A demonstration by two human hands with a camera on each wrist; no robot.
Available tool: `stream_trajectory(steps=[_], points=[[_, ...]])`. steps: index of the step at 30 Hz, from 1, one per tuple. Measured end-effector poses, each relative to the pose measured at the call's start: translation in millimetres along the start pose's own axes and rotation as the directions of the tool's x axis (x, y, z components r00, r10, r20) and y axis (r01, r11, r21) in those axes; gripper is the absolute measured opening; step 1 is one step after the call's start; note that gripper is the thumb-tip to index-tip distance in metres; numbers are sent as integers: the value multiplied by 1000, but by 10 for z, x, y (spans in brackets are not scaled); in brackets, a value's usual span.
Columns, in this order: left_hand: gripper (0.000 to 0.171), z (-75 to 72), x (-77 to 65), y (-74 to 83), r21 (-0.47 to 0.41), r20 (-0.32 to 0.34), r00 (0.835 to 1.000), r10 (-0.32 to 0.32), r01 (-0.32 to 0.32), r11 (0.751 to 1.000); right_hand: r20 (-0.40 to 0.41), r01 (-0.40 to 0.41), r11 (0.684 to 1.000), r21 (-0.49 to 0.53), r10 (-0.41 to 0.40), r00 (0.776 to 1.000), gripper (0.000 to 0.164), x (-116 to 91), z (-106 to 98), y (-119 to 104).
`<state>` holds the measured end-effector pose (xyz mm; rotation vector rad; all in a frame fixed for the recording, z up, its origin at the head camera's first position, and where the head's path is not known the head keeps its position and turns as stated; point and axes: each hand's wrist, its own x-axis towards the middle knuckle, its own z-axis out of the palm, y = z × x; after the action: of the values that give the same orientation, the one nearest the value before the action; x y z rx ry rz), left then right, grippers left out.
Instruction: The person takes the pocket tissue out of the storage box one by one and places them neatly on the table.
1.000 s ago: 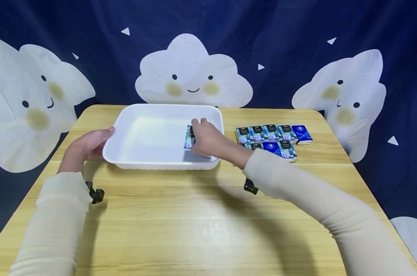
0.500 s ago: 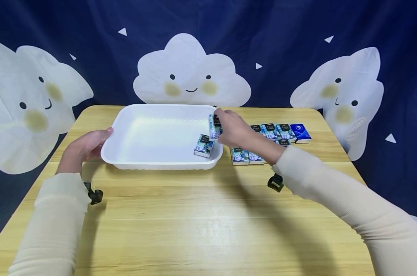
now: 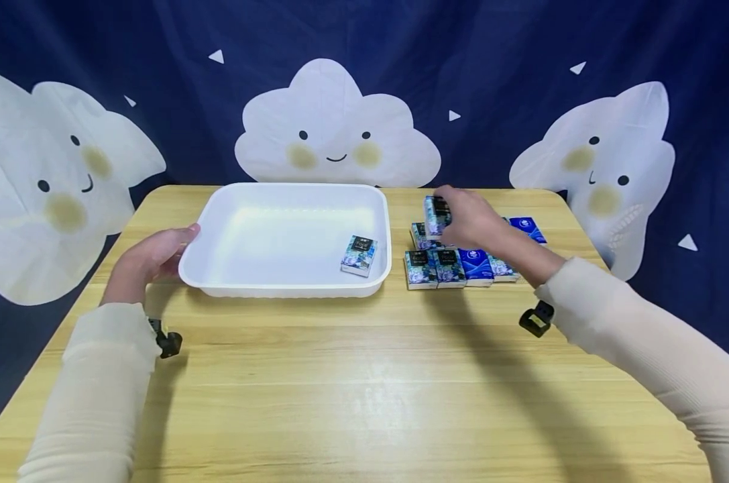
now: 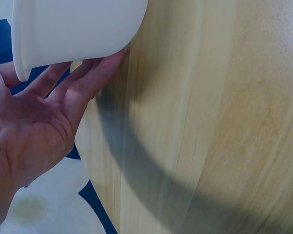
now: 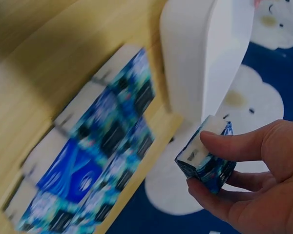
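Observation:
At the table's back left, my left hand (image 3: 157,251) holds the left end of a white plastic tub (image 3: 279,291). In the left wrist view, this hand's (image 4: 39,122) fingers touch the outer wall and the thumb goes behind the rim. My right hand (image 3: 475,220) pinches a small floral tissue pack (image 3: 435,216) above the rows of packs. The right wrist view shows that pack (image 5: 210,161) between thumb and fingers. One floral tissue pack (image 3: 359,255) lies at the tub's right end. The right hand and forearm hide part of the back row.
Right of the tub are two rows of tissue packs: a front row (image 3: 421,272) including a blue pack (image 3: 476,267), and a back row with a blue pack (image 3: 527,229) at its right end. A cloud-print curtain (image 3: 491,80) hangs behind the wooden table (image 3: 340,389).
My right hand has carried a floral pack from inside the tub, over its right rim, to above the rows. Another floral pack has come into view in the tub. The left hand stays put.

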<state>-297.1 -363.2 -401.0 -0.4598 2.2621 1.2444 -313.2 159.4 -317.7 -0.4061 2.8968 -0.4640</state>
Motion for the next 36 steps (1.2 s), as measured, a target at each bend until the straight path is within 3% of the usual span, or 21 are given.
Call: stream_trajectory(steps=[6, 15, 30, 36], points=[[91, -1, 11, 13, 11, 2, 1000, 9, -9, 1000, -22, -36, 999, -26, 35, 999, 73, -98, -52, 367], [92, -10, 10, 10, 18, 5, 1000, 9, -9, 1000, 26, -112, 992, -54, 114, 993, 74, -205, -100, 861], [89, 27, 3, 8, -14, -15, 1000, 1, -1, 1000, 59, -187, 973, -135, 197, 979, 69, -372, -22, 1411], [89, 17, 12, -3, -20, -18, 1000, 13, -13, 1000, 91, -173, 975, -139, 186, 978, 67, -406, 69, 1531]])
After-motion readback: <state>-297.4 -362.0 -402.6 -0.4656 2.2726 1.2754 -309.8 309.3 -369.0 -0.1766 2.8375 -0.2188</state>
